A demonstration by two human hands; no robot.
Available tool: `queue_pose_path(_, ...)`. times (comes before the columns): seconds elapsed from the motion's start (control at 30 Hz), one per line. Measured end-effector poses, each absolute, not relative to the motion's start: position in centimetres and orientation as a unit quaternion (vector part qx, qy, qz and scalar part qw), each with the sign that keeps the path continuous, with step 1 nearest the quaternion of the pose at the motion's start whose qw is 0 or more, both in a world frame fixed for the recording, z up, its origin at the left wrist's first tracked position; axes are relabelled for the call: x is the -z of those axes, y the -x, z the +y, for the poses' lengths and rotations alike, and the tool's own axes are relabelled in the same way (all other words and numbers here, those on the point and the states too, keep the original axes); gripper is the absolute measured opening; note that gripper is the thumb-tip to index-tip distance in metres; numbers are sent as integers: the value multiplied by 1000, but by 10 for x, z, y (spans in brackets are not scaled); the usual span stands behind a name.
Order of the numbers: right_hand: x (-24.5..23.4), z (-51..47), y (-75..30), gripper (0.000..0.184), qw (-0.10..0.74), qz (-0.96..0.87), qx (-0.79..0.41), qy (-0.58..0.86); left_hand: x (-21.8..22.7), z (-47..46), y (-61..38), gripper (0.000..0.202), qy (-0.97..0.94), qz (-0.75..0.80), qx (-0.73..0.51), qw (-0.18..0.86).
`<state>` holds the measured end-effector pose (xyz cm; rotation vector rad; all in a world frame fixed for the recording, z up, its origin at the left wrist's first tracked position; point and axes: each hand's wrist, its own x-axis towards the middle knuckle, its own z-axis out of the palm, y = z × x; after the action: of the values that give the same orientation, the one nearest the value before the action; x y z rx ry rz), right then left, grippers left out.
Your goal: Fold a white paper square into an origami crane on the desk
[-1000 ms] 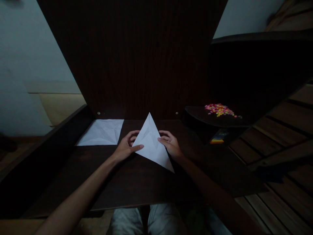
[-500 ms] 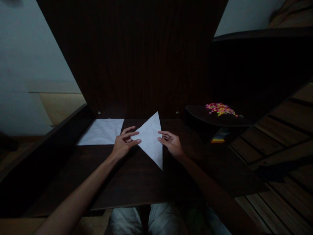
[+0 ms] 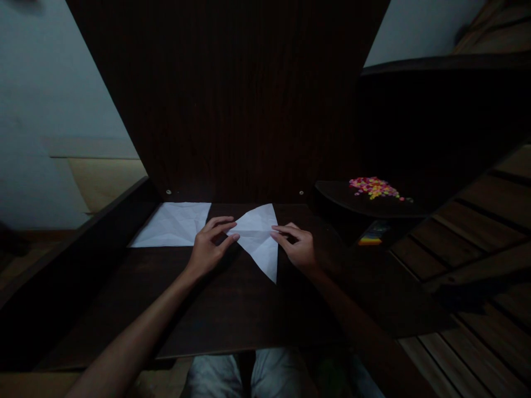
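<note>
A white sheet of paper folded into a triangle (image 3: 257,237) is held between my two hands above the dark desk. My left hand (image 3: 211,243) pinches its left corner between thumb and fingers. At the right edge, about halfway along, my right hand (image 3: 297,243) pinches the paper between thumb and forefinger. A crease runs across the triangle from one hand to the other, and its upper and lower points stick out freely. Beside my left hand lies a second white paper (image 3: 172,224), flat and wrinkled with fold lines.
On a rounded shelf (image 3: 340,196) at the right rests a pile of small pink and yellow pieces (image 3: 375,188). A small item with a yellow edge (image 3: 370,240) sits beneath it. A tall dark panel (image 3: 232,99) closes the back, and a low side board (image 3: 83,235) borders the left.
The triangle's upper point has come down and its sides have bowed, with the crease between my hands now plainer. My right hand has shifted slightly right and its fingers have closed on the edge.
</note>
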<state>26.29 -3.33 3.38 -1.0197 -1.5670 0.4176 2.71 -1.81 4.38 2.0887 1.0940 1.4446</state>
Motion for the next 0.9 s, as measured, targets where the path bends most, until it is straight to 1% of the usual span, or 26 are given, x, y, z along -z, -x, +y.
queue_pose_path(0.2,-41,-37,-261,10,592,-682,-52,426,-46,-20,-26,16,-759,383,-494,182)
queue_pose_path(0.3,-44,-39,-262,8,591,-690,-48,414,-50,-21,-25,16,-771,386,-467,195)
queue_pose_path(0.4,-45,-41,-263,9,574,-702,-124,403,-55,-24,-25,20,-767,401,-428,261)
queue_pose_path(0.5,-45,-43,-263,12,579,-657,-200,440,-57,-27,-26,25,-730,415,-406,360)
queue_pose_path(0.57,-46,-43,-263,17,590,-614,-252,460,-57,-27,-27,28,-693,401,-416,432)
queue_pose_path(0.63,-49,-42,-264,27,589,-581,-322,460,-57,-27,-29,31,-653,388,-431,486)
queue_pose_path(0.7,-51,-40,-265,43,565,-557,-414,446,-56,-25,-30,33,-620,392,-455,505)
queue_pose_path(0.73,-51,-39,-265,47,542,-548,-462,439,-55,-24,-31,34,-606,399,-469,504)
queue_pose_path(0.8,-50,-37,-265,46,490,-538,-534,431,-54,-21,-30,34,-580,414,-497,496)
queue_pose_path(0.9,-45,-35,-264,35,450,-539,-560,440,-52,-18,-28,32,-553,428,-516,494)
